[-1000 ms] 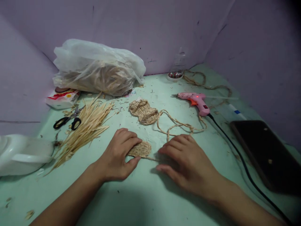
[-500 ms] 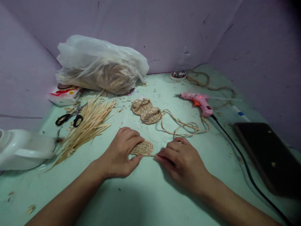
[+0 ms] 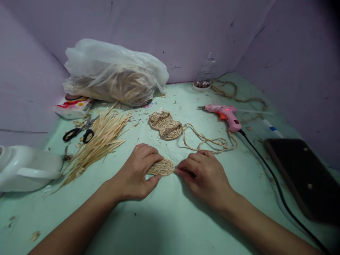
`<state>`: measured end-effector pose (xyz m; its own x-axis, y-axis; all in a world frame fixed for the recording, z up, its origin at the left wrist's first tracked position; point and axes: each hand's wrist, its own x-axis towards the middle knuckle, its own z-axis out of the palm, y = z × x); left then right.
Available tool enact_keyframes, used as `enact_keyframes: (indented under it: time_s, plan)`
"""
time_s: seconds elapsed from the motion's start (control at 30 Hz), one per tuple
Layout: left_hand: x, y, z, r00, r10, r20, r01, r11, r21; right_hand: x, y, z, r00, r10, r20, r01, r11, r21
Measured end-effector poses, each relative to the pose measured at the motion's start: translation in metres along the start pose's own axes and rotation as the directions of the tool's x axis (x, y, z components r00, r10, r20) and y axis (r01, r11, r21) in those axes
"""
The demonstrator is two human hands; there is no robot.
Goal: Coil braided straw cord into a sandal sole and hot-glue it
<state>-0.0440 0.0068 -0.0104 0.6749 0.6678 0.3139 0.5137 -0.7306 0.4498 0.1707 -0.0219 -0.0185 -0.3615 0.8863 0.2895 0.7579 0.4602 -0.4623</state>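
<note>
A flat oval coil of braided straw cord [image 3: 165, 167] lies on the table, its left part under my left hand [image 3: 136, 173]. The thumb and fingers of that hand grip it from both long sides. At the coil's right end, my right hand [image 3: 203, 175] pinches the braided cord, most of which the fingers hide. Behind the hands rests a larger woven straw piece [image 3: 166, 125], narrowed at its middle. Loops of thin braided cord [image 3: 209, 140] spread to the right of it, toward my right hand.
A pink glue gun [image 3: 224, 115] with a lit red light lies at right, its black cable running past a dark phone [image 3: 302, 173]. At left are black-handled scissors [image 3: 79, 134], loose straw strips [image 3: 99, 145] and a white jug [image 3: 29, 170]. A plastic bag [image 3: 117, 74] sits behind.
My right hand has moved slightly up, closer to the coil's right end. The stretch of cord seen between coil and fingers has shortened. My left hand stays in place.
</note>
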Motion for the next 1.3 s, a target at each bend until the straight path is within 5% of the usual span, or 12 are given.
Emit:
enact_keyframes:
  time_s: [0.37,0.83,1.3]
  plan:
    - [-0.001,-0.001,0.000,1.000,-0.008,0.006,0.008,1.000,-0.013,0.006,0.004,-0.001,1.000,0.013,0.008,-0.014,1.000,0.012]
    - [0.001,0.000,-0.002,0.999,0.001,0.032,-0.001,1.000,-0.010,0.015,0.020,-0.001,0.968,-0.252,-0.023,0.252,0.968,0.000]
    - [0.000,0.000,-0.002,0.999,0.030,0.029,-0.030,1.000,0.002,0.023,0.022,0.000,0.971,-0.237,0.024,0.235,0.970,0.066]
